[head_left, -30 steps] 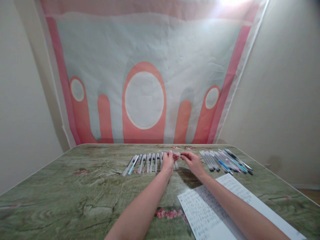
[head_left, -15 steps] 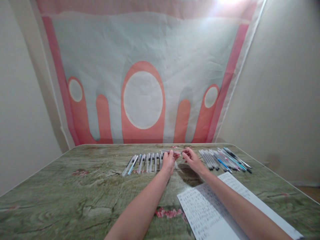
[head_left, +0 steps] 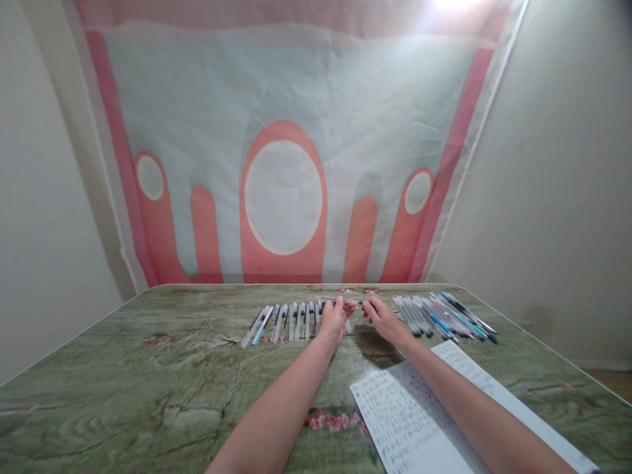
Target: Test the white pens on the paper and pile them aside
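A slim pen (head_left: 349, 302) is held level above the table, its dark end pointing right. My left hand (head_left: 335, 319) is closed around the pen's body. At the dark end, the fingers of my right hand (head_left: 379, 313) are pinched together on it. Below and left of my left hand lies a row of pens (head_left: 284, 322), mostly clear, with loose caps or parts among them too small to tell; my left hand hides the row's right part. To the right of my right hand rests a second group of pens (head_left: 439, 316), clear, blue, pink and black.
A sheet of handwritten paper (head_left: 399, 408) lies under my right forearm at the front right. The wood-patterned table (head_left: 162, 382) ends at a back edge before a pink and grey cloth backdrop (head_left: 284, 197). Walls stand on both sides.
My right fingers have closed in on the pen's dark end, where they were a little more spread. My left hand has hardly moved.
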Action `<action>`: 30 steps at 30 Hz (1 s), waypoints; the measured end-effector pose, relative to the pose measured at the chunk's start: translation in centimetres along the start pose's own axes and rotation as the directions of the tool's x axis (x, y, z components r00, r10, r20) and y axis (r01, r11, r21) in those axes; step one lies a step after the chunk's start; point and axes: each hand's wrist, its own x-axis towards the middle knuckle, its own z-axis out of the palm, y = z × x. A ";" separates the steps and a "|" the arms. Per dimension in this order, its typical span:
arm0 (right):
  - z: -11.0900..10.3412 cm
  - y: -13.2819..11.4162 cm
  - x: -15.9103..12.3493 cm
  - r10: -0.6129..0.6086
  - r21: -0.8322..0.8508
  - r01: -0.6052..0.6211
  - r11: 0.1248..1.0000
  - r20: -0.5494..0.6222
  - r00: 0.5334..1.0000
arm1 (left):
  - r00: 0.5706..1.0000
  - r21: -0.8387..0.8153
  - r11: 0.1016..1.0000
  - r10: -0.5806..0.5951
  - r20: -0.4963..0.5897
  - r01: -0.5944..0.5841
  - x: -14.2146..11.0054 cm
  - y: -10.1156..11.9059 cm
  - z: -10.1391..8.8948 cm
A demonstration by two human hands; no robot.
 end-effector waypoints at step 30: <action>0.0 -0.5 -0.3 0.019 -0.004 -0.019 1.000 0.021 1.000 | 0.999 0.042 0.999 -0.014 0.041 0.012 -0.3 -0.1 0.0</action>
